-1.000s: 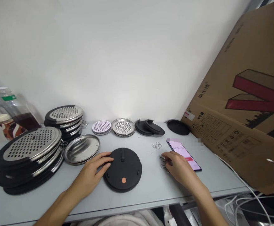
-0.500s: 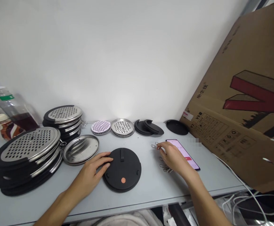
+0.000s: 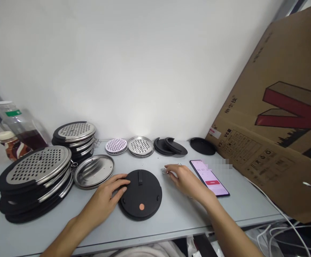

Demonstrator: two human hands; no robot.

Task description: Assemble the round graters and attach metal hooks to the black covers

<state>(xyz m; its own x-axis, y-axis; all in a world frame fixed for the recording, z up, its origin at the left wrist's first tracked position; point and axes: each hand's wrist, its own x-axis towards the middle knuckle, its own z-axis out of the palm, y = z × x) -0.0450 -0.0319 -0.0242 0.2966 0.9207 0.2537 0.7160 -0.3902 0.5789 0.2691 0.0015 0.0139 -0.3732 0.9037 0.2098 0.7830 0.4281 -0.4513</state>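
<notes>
A round black disc (image 3: 142, 198) with a short raised bar and an orange dot lies flat on the table. My left hand (image 3: 104, 194) rests at its left edge, fingers stretched out and fingertips touching the top. To the right of the disc, my right hand (image 3: 184, 178) pinches a small wire ring (image 3: 164, 171) between thumb and fingertips, just above the table. Another bit of metal ring (image 3: 179, 164) shows behind that hand, which hides most of the other rings. A round steel dish (image 3: 93, 171) lies beyond my left hand.
Stacked round graters with black rims (image 3: 37, 167) stand at the left, near a bottle of dark liquid (image 3: 28, 134). Along the wall lie a purple grater plate (image 3: 116, 145), a steel grater plate (image 3: 141, 145) and black curved parts (image 3: 168, 146). A phone (image 3: 210, 178) and a cardboard box (image 3: 265, 142) are right.
My right hand has moved left from the pile of rings towards the black disc, carrying a wire ring. My left hand stays on the disc's edge.
</notes>
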